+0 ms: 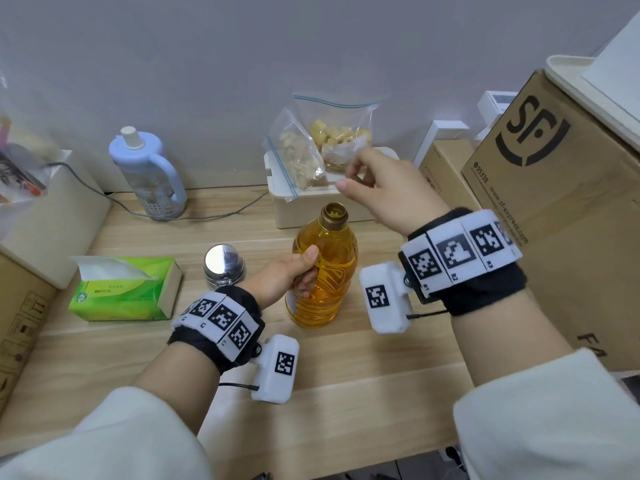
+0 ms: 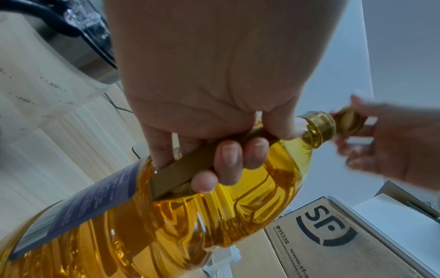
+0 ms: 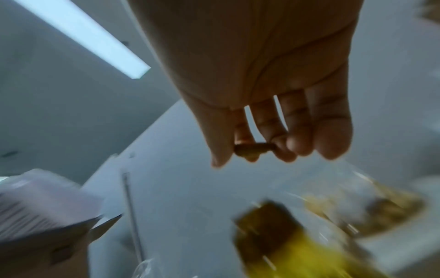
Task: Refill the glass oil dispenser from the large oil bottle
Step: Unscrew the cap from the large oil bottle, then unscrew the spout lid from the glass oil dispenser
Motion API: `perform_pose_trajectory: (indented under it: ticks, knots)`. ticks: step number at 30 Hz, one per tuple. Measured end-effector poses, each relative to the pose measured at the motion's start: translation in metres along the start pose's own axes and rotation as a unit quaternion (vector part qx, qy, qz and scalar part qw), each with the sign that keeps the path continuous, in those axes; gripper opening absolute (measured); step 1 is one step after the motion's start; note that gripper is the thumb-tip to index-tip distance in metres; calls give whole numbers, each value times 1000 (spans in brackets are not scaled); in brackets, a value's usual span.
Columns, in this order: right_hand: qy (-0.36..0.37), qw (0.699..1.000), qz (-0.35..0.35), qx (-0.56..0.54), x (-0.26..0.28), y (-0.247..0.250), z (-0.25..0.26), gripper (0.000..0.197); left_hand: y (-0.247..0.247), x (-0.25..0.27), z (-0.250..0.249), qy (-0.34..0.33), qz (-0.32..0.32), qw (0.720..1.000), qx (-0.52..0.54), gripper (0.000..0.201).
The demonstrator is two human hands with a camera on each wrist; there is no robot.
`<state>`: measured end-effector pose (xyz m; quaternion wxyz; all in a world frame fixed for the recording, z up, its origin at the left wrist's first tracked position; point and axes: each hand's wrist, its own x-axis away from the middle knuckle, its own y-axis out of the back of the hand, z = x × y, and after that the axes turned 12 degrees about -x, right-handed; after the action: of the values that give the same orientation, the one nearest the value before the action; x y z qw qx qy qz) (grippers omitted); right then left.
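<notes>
On the wooden bench (image 1: 363,368) in front of the person stands the oil bottle (image 1: 323,271), upright and full of amber oil, its mouth uncapped. The left hand (image 1: 289,275) grips the gold handle (image 2: 190,175) on the bottle's shoulder, fingers curled under it and thumb on top. Just above and beyond the open neck, the right hand (image 1: 384,188) hangs in the air, pinching the gold cap (image 2: 349,122) between thumb and fingertips (the right wrist view is blurred, but the cap (image 3: 253,149) shows there as a dark disc in the fingers).

Beside the bottle, to its left, sits the dispenser (image 1: 224,266); only its shiny metal lid and a bit of clear glass show from above. Farther left lies a green tissue box (image 1: 126,289). A pale blue jug (image 1: 147,174) stands against the wall, with a grey cable trailing past it. Behind the bottle a white box (image 1: 294,202) carries two zip bags (image 1: 322,147) of pale snacks. Cardboard cartons (image 1: 554,174) are stacked along the right side.
</notes>
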<state>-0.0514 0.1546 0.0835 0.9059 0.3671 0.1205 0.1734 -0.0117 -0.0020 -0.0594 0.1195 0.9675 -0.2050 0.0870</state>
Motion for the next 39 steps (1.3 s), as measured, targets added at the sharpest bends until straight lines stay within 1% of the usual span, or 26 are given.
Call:
perform_pose_trajectory:
  ticks: [1, 3, 5, 7, 9, 11, 15, 20, 21, 22, 24, 26, 27, 28, 29, 30, 32, 34, 35, 37, 39]
  knots:
    - [-36, 998, -17, -56, 2, -4, -15, 20, 0, 0, 0, -2, 1, 1000, 1, 67]
    - [-117, 980, -51, -151, 6, -13, -48, 17, 0, 0, 1, -2, 1, 1000, 3, 65]
    - [-201, 952, -58, -223, 12, -29, -84, 12, -1, 0, 2, 8, -5, 1000, 7, 61]
    - [-285, 916, -50, -279, 19, -50, -117, 7, -1, -1, 1, 8, -16, 1000, 8, 56]
    - [-361, 875, -51, -319, 29, -75, -148, 19, -2, 0, 1, 7, -24, 1000, 9, 60]
    - [-414, 847, -64, -327, 39, -100, -179, 25, -4, 0, 2, 7, -28, 1000, 8, 63]
    - [-446, 836, -90, -306, 55, -129, -211, 31, -6, 0, 4, 2, -43, 999, 17, 62]
    - [-476, 809, -123, -324, 60, -135, -232, 15, -14, 1, 9, -3, -50, 999, 18, 63]
    - [-476, 813, -122, -313, 61, -134, -235, 18, -15, 1, 9, -3, -50, 999, 19, 63]
    - [-478, 819, -114, -295, 60, -135, -242, 28, -17, 1, 8, -3, -51, 999, 19, 64]
    - [-487, 828, -97, -261, 58, -135, -254, 52, -17, 1, 7, -4, -53, 998, 16, 65]
    - [-495, 829, -101, -240, 54, -140, -284, 73, -17, 2, 5, -7, -50, 999, 7, 66]
    - [-493, 831, -107, -236, 52, -138, -287, 77, -18, 1, 4, -10, -49, 999, 3, 66]
    - [-489, 831, -115, -237, 50, -130, -273, 76, -19, 1, 4, -11, -49, 999, 2, 65]
    - [-471, 838, -130, -243, 48, -115, -244, 71, -20, 1, 3, -10, -50, 999, 2, 64]
    - [-440, 851, -150, -245, 44, -101, -217, 60, -22, 1, 3, -9, -51, 999, 2, 63]
    - [-347, 878, -200, -263, 30, -77, -180, 42, -25, 1, 2, -1, -59, 998, -6, 60]
    - [-222, 900, -239, -288, 16, -55, -136, 31, -26, 5, -1, 12, -72, 997, -24, 54]
    - [-161, 905, -251, -303, 12, -48, -111, 25, -24, 8, -1, 16, -78, 996, -31, 48]
    - [-62, 910, -250, -325, 11, -37, -61, 20, -18, 22, 0, 16, -92, 995, -38, 36]
    - [21, 919, -211, -331, 15, -36, -16, 20, -4, 41, 5, 8, -139, 990, -29, 25]
